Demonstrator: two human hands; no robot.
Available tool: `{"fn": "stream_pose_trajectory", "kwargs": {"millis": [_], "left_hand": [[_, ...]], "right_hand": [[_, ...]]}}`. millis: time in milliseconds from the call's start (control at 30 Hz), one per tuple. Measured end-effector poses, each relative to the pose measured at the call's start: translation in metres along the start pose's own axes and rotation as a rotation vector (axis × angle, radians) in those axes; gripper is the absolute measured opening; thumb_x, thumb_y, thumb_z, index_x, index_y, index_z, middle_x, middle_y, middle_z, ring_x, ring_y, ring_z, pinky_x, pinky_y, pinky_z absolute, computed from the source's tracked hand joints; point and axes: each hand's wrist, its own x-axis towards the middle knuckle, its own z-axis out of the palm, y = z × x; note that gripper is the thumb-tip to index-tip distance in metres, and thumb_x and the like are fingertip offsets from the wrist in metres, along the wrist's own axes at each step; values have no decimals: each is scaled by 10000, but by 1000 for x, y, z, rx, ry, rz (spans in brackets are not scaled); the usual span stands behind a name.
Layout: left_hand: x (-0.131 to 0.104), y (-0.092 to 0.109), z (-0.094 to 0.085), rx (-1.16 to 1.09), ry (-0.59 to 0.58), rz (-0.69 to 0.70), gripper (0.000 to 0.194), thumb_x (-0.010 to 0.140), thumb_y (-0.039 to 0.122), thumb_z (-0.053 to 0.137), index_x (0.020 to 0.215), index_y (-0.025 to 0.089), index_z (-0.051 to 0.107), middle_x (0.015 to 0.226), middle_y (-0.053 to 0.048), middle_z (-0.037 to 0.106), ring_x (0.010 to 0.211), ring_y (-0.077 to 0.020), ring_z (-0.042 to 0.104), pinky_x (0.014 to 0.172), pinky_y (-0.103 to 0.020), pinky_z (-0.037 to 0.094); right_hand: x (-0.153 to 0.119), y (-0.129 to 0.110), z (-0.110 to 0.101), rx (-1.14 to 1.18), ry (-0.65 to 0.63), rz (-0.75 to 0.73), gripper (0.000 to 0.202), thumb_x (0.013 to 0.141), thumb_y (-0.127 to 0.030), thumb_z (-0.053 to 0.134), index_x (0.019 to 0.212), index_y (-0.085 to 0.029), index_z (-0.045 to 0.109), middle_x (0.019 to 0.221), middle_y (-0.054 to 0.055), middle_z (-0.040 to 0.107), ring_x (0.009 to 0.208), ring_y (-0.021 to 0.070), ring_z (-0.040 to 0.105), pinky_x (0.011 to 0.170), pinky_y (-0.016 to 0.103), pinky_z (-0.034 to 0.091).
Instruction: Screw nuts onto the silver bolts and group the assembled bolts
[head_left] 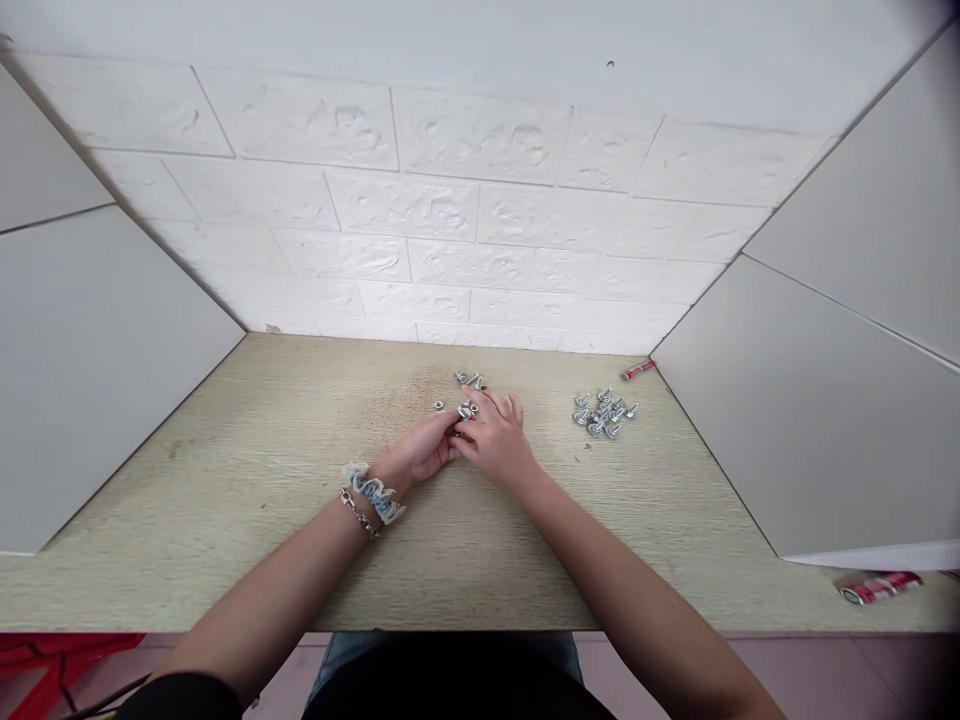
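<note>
My left hand is closed in a pinch, with a small shiny bolt at its fingertips. Curled over from the other side is my right hand, its fingertips touching the left hand's; what they grip is hidden. A hex nut lies on the table just beyond the left hand. Several loose bolts lie past the right fingers, partly covered by them. Farther right sits a pile of bolts, which seem to carry washers and nuts.
The wooden tabletop meets a white brick-patterned wall at the back. Grey panels stand at left and right. A red cylinder lies by the right panel, another red cylinder near the front right edge.
</note>
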Motion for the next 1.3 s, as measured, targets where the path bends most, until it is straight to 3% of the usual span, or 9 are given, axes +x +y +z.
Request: {"fn": "stream_pose_trajectory", "kwargs": {"millis": [167, 567, 700, 833, 933, 1100, 1300], "left_hand": [[0, -1, -1, 33, 19, -18, 145, 826, 205, 467, 775, 106, 560, 683, -35, 595, 543, -78, 548, 494, -175, 474], [-4, 3, 2, -3, 61, -41, 155, 835, 240, 471, 771, 124, 551, 635, -9, 575, 529, -81, 543, 495, -183, 456], [-8, 6, 3, -11, 43, 9, 152, 828, 252, 483, 797, 127, 564, 668, -9, 584, 554, -75, 539, 528, -183, 450], [-12, 7, 5, 45, -11, 128, 166, 789, 282, 538, 806, 123, 583, 748, -29, 607, 664, -87, 562, 663, -205, 458], [-10, 6, 5, 145, -13, 194, 220, 762, 323, 563, 821, 114, 593, 791, -50, 609, 736, -102, 563, 730, -212, 434], [-7, 6, 3, 294, 53, 241, 268, 736, 386, 556, 744, 118, 573, 717, -28, 566, 640, -86, 495, 627, -195, 385], [-11, 9, 2, 479, 102, 304, 305, 733, 420, 533, 649, 127, 550, 602, -3, 496, 550, -83, 386, 523, -206, 303]], "right_hand": [[0, -2, -2, 77, -38, 94, 101, 751, -300, 588, 781, -214, 633, 1347, 34, 341, 1195, 287, 294, 951, 594, 156], [1, -3, -4, 86, -21, 56, 70, 763, -274, 575, 785, -212, 600, 1353, 27, 335, 1199, 278, 296, 955, 587, 142], [0, -2, -8, 99, 69, 11, 74, 781, -280, 558, 794, -222, 603, 1312, 21, 389, 1177, 261, 328, 986, 541, 126], [2, 4, -10, 216, 242, 81, 144, 809, -308, 527, 884, -223, 615, 1068, 60, 542, 996, 203, 466, 928, 403, 303], [4, 9, -9, 329, 311, 79, 157, 826, -294, 500, 905, -205, 603, 919, 55, 575, 896, 173, 504, 836, 328, 393], [4, 9, -6, 411, 286, 47, 173, 843, -266, 458, 932, -205, 592, 937, 53, 594, 915, 172, 521, 843, 331, 421], [2, 5, -5, 415, 356, 10, 190, 856, -269, 443, 958, -204, 590, 964, 54, 604, 932, 158, 537, 857, 319, 436]]}}
